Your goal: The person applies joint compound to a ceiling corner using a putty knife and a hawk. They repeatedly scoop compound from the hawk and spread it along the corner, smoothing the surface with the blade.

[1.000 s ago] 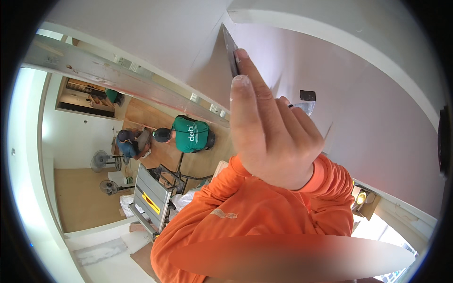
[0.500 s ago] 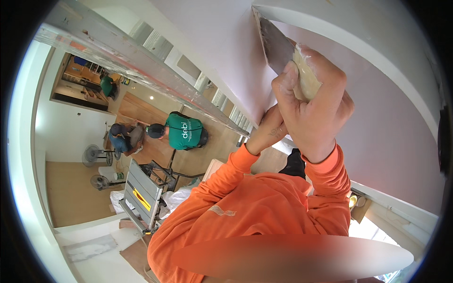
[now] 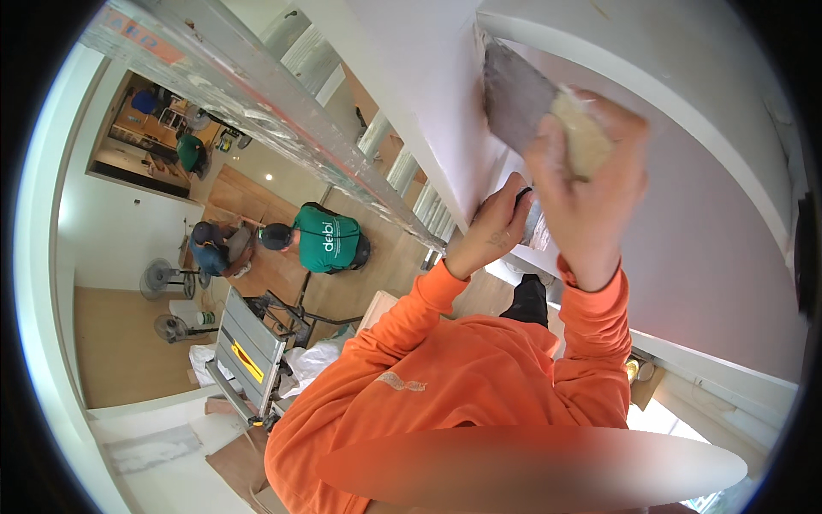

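Head view: right hand (image 3: 591, 184) blurred, fingers curled tight round the pale handle of a broad putty knife (image 3: 521, 94); blade juts up-left past the fingertips into the corner. Change over the last half second: blade face turned more toward the camera, right hand shifted slightly right, left hand (image 3: 497, 224) out from behind it. Reads as mid-stroke or just off one; blade contact can't be told. Left hand below-left of the right fingers, its own fingers bent; a greyish plate-like piece (image 3: 539, 233) sits just beside them, grip on it unclear.

Surface: mauve wall panel (image 3: 711, 231) behind and right of the right fingers, smooth; white curved band (image 3: 659, 77) above them; white panel (image 3: 419, 60) up-left, meeting the corner near the blade.

Room: scuffed metal ladder (image 3: 282, 128) left of the fingers, slanting. Well below-left: co-worker in green shirt (image 3: 327, 238), co-worker in dark blue shirt (image 3: 210, 253), plywood sheet (image 3: 235, 199), two pedestal fans, table saw (image 3: 244, 343) with yellow insert.
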Demonstrator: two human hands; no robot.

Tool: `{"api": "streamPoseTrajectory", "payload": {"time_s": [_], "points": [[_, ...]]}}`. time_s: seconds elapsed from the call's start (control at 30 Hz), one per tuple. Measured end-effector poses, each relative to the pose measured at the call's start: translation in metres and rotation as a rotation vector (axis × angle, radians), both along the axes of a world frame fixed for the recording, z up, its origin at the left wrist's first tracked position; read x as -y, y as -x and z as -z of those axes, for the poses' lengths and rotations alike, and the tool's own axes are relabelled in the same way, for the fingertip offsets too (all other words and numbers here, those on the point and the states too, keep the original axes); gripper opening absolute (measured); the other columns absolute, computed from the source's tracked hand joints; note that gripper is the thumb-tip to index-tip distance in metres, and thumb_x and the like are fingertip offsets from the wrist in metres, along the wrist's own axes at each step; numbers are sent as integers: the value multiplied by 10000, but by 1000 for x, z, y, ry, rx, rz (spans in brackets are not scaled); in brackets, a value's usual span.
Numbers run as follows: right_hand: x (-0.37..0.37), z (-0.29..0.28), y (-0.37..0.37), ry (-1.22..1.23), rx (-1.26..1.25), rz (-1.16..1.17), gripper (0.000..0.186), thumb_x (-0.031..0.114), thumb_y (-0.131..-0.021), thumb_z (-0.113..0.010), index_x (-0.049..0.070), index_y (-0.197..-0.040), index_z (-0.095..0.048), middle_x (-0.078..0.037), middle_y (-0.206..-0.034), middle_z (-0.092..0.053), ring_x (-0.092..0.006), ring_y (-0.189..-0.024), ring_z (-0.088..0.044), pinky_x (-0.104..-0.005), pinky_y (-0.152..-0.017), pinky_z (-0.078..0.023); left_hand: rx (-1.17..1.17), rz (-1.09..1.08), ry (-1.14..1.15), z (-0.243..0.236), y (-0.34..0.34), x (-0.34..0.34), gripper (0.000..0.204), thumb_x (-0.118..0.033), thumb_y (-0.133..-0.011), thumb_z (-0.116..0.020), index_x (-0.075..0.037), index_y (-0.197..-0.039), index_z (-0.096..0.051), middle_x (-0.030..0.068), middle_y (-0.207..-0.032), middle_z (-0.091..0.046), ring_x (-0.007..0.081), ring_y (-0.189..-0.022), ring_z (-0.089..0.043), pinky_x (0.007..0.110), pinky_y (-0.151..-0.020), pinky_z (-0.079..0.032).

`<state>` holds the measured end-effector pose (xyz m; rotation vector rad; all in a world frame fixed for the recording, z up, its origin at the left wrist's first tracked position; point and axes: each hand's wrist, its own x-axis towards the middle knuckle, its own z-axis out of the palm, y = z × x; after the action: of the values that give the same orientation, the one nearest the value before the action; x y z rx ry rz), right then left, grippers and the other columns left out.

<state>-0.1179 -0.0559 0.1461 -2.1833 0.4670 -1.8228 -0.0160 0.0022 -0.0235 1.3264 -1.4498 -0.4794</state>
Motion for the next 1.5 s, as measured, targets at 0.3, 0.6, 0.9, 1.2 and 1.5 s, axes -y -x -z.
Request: {"api": "streamPoseTrajectory", "payload": {"time_s": [0.3,0.6,0.9,1.2,1.5], "points": [[-21,1,23,-455,197,-304,331,-4,-887,-673,14,-1170,-502,-61,-1036,-603,-91,-867,-585,-227,-770,-491,142,-84,85,14,-3,3,172,-90,-979,-553,13,-1111,-510,255,-825,-587,443,-692,-550,430,-645,-467],[-60,1,69,-416,63,-41,364,-62,-800,-704,38,-1123,-567,-52,-967,-673,-127,-782,-603,-253,-717,-484,87,-104,0,10,0,4,137,-121,-1006,-538,-7,-1060,-484,233,-785,-562,416,-660,-526,443,-619,-440],[-70,8,115,655,-312,688,277,205,-688,-850,276,-945,-774,110,-1042,-726,-148,-883,-442,-258,-724,-358,-46,-80,-40,-11,5,-1,169,-176,-1047,-505,-28,-997,-440,165,-694,-487,310,-599,-472,419,-580,-397],[8,-70,163,604,-521,1010,368,69,-816,-678,167,-1169,-711,-6,-1179,-698,-239,-1064,-619,-406,-948,-434,-44,-44,-65,-24,9,-1,181,-176,-1059,-483,-23,-983,-422,137,-679,-462,245,-561,-426,398,-552,-381],[21,-102,86,421,85,-64,487,-11,-775,-581,2,-1261,-597,-141,-1116,-683,-304,-1022,-646,-442,-993,-451,-57,-47,-65,-17,8,-4,177,-166,-1051,-493,-23,-986,-412,153,-663,-451,280,-575,-420,410,-567,-383]]}}
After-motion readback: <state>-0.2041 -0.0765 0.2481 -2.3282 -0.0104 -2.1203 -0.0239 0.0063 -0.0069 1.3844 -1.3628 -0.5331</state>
